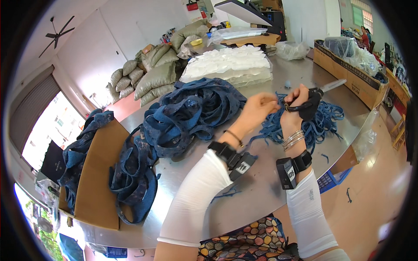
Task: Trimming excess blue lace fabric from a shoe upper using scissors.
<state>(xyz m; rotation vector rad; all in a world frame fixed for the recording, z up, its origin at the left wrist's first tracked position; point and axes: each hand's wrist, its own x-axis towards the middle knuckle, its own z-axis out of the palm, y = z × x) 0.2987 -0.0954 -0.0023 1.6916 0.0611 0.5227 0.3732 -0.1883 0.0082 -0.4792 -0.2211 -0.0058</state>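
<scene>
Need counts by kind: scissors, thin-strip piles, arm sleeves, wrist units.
Black-handled metal scissors in the right hand: 1
Tangled pile of thin blue fabric strips: 1
White fabric arm sleeves: 2
Black boxy wrist units: 2
Total: 6

White sleeves (193, 195) end near black wristbands (223, 153).

Long carton (344, 78): I see dark printed lettering.
Wrist units (286, 174): white stickers (245, 166), black characters.
Right sleeve (307, 213): small grey print (311, 194).
</scene>
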